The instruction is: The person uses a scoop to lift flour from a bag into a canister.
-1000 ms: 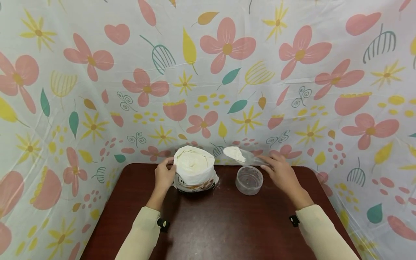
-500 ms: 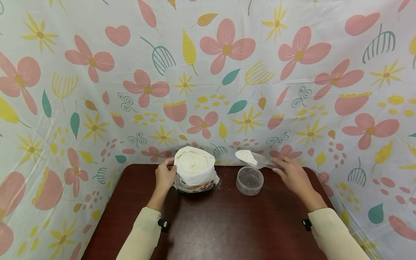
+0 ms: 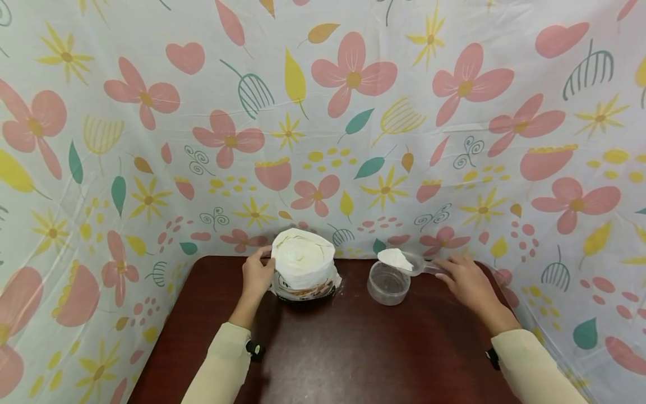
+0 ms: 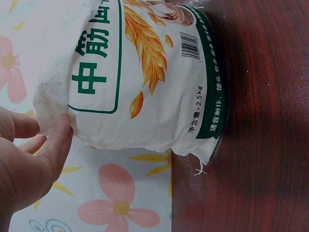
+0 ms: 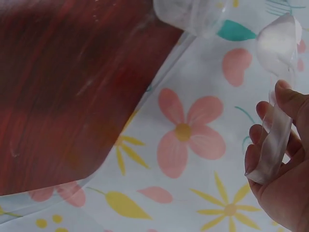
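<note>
A white flour bag (image 3: 303,275) with a rolled-down rim stands at the back of the table, full of white flour (image 3: 298,253). My left hand (image 3: 258,272) pinches its rim on the left side. The left wrist view shows the printed bag front (image 4: 145,82) with a wheat picture and "2.5kg". In my right hand (image 3: 468,280) is the handle of a clear plastic scoop (image 3: 416,262), heaped with flour (image 3: 395,258). The scoop's bowl is over the back of a round clear plastic container (image 3: 387,292). In the right wrist view, my fingers curl round the handle (image 5: 274,145).
The dark red-brown table (image 3: 323,359) ends just behind the bag and container. A flower-printed cloth (image 3: 323,140) hangs behind and at both sides. White specks lie on the table between bag and container.
My right hand has moved the loaded scoop right and slightly down, from near the bag to over the container. My left hand stays on the bag rim.
</note>
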A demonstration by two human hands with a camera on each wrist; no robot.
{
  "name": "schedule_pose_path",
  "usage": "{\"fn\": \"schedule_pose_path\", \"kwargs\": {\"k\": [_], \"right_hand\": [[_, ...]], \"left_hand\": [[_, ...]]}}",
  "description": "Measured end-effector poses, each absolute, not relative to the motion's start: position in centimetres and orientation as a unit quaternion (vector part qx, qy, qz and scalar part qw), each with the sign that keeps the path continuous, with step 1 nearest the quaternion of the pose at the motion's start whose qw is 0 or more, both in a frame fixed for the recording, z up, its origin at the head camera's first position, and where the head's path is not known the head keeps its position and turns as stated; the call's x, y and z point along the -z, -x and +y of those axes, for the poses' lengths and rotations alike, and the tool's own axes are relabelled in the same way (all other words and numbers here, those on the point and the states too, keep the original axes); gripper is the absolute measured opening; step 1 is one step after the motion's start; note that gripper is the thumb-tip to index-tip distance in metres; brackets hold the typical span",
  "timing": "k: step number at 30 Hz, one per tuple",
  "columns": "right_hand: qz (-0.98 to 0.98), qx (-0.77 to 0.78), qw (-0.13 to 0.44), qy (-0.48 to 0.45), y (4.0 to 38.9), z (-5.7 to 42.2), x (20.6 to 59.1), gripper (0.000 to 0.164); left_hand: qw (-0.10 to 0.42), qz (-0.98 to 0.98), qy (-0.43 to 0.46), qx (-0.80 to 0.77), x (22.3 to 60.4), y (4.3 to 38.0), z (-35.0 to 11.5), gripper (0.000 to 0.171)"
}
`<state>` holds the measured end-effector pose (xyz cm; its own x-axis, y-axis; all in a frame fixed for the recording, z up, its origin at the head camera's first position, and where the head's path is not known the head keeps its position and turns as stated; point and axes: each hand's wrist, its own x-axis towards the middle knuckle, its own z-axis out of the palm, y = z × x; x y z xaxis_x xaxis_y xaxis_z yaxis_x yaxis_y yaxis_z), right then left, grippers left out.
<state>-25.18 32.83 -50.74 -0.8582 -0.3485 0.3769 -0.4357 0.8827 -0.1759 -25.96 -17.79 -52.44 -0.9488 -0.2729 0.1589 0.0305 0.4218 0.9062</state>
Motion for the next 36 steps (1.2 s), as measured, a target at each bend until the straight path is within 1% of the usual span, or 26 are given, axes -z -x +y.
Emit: {"fn": "schedule_pose_path", "kwargs": {"k": [8, 18, 23, 31, 36], "right_hand": [[-0.962, -0.116, 0.145, -0.2, 24.9, 33.5, 52.0, 0.032], [-0.959, -0.091, 0.155, -0.217, 25.2, 33.6, 53.0, 0.03], [-0.954, -0.084, 0.169, -0.234, 25.4, 33.3, 52.9, 0.029], [-0.957, -0.059, 0.136, -0.25, 26.1, 32.8, 52.1, 0.029], [-0.955, -0.034, 0.138, -0.261, 26.6, 32.3, 51.8, 0.031]], "left_hand": [[0.143, -0.829, -0.074, 0.536, 52.6, 25.9, -17.8, 0.033], [0.147, -0.831, -0.074, 0.532, 52.8, 25.9, -17.8, 0.033], [0.145, -0.832, -0.072, 0.531, 52.8, 26.0, -17.8, 0.032], [0.147, -0.83, -0.074, 0.532, 52.6, 26.0, -17.8, 0.033], [0.156, -0.832, -0.07, 0.527, 52.5, 26.1, -17.8, 0.032]]}}
